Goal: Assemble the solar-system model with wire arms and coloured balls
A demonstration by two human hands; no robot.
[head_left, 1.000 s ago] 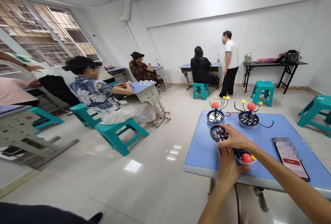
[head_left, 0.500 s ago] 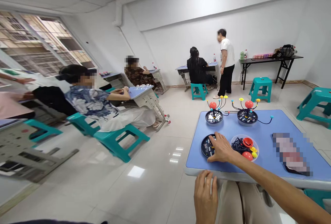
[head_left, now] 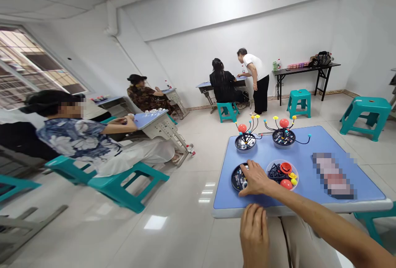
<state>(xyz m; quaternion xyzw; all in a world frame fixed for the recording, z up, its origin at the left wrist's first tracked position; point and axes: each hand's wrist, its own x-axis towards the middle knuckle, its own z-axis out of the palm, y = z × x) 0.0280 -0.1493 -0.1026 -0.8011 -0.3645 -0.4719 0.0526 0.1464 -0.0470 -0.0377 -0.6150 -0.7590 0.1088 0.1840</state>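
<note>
A round black disc (head_left: 237,178) with printed labels lies at the left of the blue desk. My right hand (head_left: 256,180) rests over its right edge, thumb and fingers spread. Below the desk's front edge is my left hand (head_left: 255,233), its fingers together and bent; what they hold, if anything, is hidden. Just right of my right hand sits a clear bowl (head_left: 297,180) with black rods, a red cup, a red ball and yellow pieces. Two models with red balls and curved arms, the left one (head_left: 245,142) and the right one (head_left: 284,137), stand behind.
A blurred-out flat object (head_left: 334,175) lies on the desk's right side. At the left a person (head_left: 80,136) sits on a teal stool (head_left: 130,181). Farther back, one person sits at a desk and another (head_left: 258,74) bends beside it.
The view has turned slightly right. My left hand has moved a little right, its fingers drawn closer together. In the background, the person in white now leans over the desk.
</note>
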